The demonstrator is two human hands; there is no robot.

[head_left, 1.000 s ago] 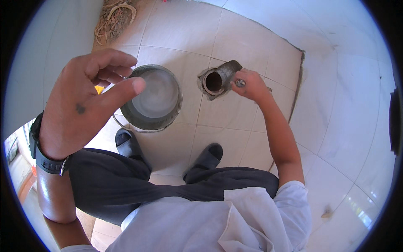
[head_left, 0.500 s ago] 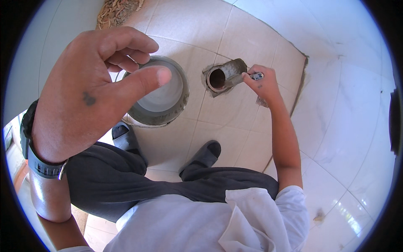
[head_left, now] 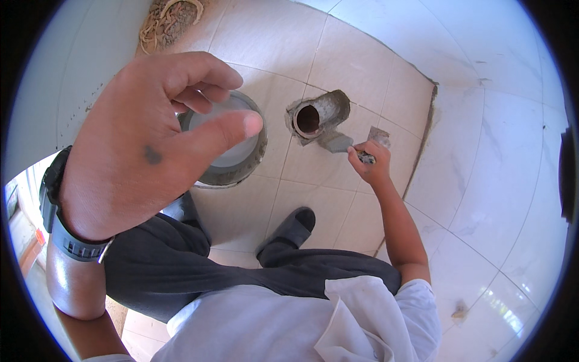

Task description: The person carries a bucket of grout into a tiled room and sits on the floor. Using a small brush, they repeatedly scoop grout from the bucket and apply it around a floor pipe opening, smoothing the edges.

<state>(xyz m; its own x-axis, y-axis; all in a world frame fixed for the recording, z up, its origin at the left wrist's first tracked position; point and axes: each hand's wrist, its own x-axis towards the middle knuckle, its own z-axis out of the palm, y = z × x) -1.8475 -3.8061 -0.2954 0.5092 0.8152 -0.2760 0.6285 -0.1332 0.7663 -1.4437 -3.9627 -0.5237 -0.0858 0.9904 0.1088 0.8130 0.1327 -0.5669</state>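
Observation:
My right hand (head_left: 373, 164) is closed round the mottled handle of a small trowel (head_left: 336, 142). The trowel's grey blade lies at the floor, just on my side of a round pipe opening (head_left: 308, 119). Rough grey mortar (head_left: 332, 108) lines the broken hole around that pipe and reaches out to its upper right. Close to the camera, my left hand (head_left: 151, 139) is raised with curved fingers and the thumb apart, holding nothing. Behind it, partly hidden, stands a round bucket (head_left: 262, 142) with pale grey contents.
Beige tiles (head_left: 265, 36) cover the floor. A square drain-like patch (head_left: 379, 136) lies beyond my right hand. White wall tiles (head_left: 482, 199) rise along the right. Debris with pale strips (head_left: 172, 24) sits at the far left. My sandalled foot (head_left: 289, 229) stands below the pipe.
My right hand has drawn the trowel from the pipe's right edge toward me, onto the floor below it. My left hand has shifted slightly right and stays raised.

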